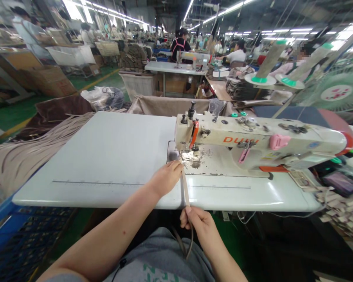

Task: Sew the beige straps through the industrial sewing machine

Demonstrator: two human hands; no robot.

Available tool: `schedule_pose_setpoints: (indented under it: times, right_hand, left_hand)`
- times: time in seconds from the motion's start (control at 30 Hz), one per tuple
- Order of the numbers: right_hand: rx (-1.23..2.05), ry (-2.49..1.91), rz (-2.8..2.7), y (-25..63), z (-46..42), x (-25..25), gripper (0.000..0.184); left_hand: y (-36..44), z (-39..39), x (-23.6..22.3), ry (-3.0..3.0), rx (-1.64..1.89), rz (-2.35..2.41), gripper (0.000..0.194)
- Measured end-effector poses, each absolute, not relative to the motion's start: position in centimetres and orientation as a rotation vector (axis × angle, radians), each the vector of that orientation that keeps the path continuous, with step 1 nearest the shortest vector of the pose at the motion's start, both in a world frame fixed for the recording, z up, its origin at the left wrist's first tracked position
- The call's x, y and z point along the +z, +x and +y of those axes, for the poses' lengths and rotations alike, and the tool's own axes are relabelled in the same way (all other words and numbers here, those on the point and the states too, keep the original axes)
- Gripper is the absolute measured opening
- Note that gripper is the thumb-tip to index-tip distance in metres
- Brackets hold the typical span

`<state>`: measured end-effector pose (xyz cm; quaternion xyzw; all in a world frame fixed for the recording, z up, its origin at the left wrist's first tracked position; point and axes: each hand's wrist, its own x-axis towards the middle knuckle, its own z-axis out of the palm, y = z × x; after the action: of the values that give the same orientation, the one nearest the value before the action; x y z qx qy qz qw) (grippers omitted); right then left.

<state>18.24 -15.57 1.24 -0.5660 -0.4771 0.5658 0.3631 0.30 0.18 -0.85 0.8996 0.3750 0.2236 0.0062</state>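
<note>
At an industrial sewing machine [241, 137] on a factory floor, a worker in a grey shirt [161, 256] guides a narrow beige strap [186, 190] with two bare hands. The strap runs from beside the needle area, across the front of the white sewing table [120, 152] and over its near edge, its slack end looping in front of the shirt.

The right hand [198, 221], just off the table's edge, pinches the strap between thumb and curled fingers. The left hand [170, 176] lies low on the tabletop with its fingertips drawn together at the strap, close to the needle area; whether they pinch it or merely press it flat cannot be told from this angle.

The strap looks light and bendable, limp enough to curl where nothing supports it, yet fairly straight where it spans the two hands. It should be hard to break but easy to twist or let wander sideways, and its surface may slide a little on the smooth table (the exact material is not clear). The best holds would seem to be flat across its width: one light touch short of the needle, one pinch farther back, with the loop left free.

Similar strips spill in a long bundle [38, 145] at the table's left.
</note>
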Motion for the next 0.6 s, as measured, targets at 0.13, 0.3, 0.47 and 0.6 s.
schedule_pose_setpoints:
  times: [0.13, 0.3, 0.47, 0.6]
  right_hand:
    - [1.445, -1.409, -1.196, 18.6, -15.7, 1.2, 0.064]
    - [1.506, -1.394, -1.127, 18.7, -15.8, 0.2, 0.064]
    - [1.537, -1.376, -1.096, 18.8, -15.8, -1.0, 0.068]
    - [1.549, -1.375, -1.078, 18.9, -15.8, -0.8, 0.066]
  left_hand:
    - [0.6, 0.3, -1.1, 2.834, 0.678, 1.171, 0.016]
    - [0.9, 0.5, -1.3, 2.778, 0.769, 1.21, 0.023]
    - [0.9, 0.6, -1.0, 2.701, 0.838, 1.191, 0.029]
    - [0.8, 0.4, -1.0, 2.737, 0.839, 1.207, 0.026]
